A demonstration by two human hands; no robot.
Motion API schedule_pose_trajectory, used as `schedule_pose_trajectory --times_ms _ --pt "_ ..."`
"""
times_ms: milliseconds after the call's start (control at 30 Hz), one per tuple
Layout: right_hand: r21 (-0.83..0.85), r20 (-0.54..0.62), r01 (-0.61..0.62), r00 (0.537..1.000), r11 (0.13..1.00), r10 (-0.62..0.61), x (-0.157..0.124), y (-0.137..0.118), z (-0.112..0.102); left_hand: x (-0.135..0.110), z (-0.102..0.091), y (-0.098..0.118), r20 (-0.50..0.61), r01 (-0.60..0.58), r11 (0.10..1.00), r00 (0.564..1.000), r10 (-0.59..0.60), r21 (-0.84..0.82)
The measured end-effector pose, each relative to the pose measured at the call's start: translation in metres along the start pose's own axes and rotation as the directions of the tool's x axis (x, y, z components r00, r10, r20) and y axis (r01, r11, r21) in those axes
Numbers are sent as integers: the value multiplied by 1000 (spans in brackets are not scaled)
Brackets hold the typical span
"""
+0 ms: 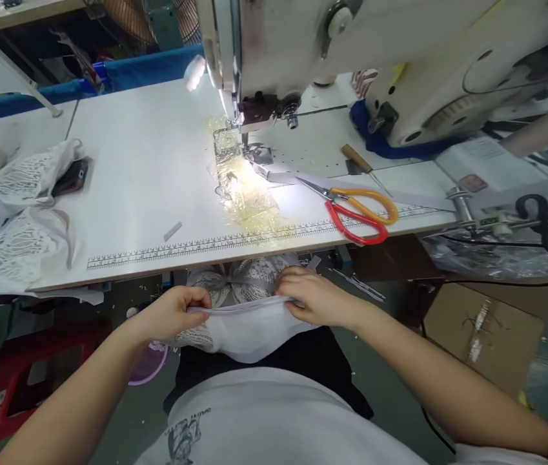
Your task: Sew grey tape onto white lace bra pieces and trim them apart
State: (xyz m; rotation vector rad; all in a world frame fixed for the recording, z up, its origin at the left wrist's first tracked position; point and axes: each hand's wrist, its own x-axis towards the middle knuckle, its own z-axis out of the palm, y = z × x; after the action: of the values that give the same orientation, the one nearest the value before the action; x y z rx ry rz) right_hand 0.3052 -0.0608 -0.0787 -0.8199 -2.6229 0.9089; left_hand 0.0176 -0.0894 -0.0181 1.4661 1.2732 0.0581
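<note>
A white lace bra (254,329) is stretched between my two hands, just below the table's front edge and over my lap. My left hand (177,310) pinches the edge of its band at the left. At the other end, my right hand (310,296) has its fingers closed on the same edge. Lace cups hang beyond the band, partly hidden under the tabletop. Above my hands stands the sewing machine (274,51), its lamp lighting the needle area, where yellowish clear tape (249,200) covers the bed.
Scissors (351,206) with orange and red handles lie right of the needle, near a wooden-handled awl (358,158). A printed ruler (206,245) runs along the front edge. More lace bras (26,245) and a phone (71,177) lie at left. A red stool (36,368) stands below.
</note>
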Motion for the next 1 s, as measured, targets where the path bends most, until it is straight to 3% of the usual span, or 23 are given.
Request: schedule_pose_trajectory --times_ms 100,167,233,300,367,433,533,667,867,1000 --pt "70 -217 -140 964 988 152 -4 12 20 10 -5 -7 -48 42 999 998 -42 -5" --pt "116 -373 -238 890 964 264 -9 13 24 12 -8 -10 -54 54 998 997 -54 9" --pt "148 -453 -314 822 938 346 -17 11 21 12 -10 -11 -38 62 998 997 -61 30" --pt "173 -405 -406 801 897 440 -23 6 17 12 -13 -11 -17 61 997 998 -61 46" --pt "222 -260 -515 787 828 559 -25 0 18 11 -14 -10 3 64 997 998 -65 53" --pt "283 -150 -602 741 746 655 -22 -5 28 11 -14 -9 13 72 996 997 -73 58" --pt "358 -145 -639 683 681 716 -13 -9 48 9 -11 -10 -5 72 995 997 -72 69" --pt "435 -149 -593 695 678 703 -9 -7 50 3 -9 -13 -24 56 997 998 -55 60" --pt "584 -111 -406 818 703 565 3 12 22 -10 -4 -18 -40 21 999 999 -19 39" --pt "600 -27 -430 832 675 554 26 23 26 -18 2 -18 -67 11 997 998 -6 74"
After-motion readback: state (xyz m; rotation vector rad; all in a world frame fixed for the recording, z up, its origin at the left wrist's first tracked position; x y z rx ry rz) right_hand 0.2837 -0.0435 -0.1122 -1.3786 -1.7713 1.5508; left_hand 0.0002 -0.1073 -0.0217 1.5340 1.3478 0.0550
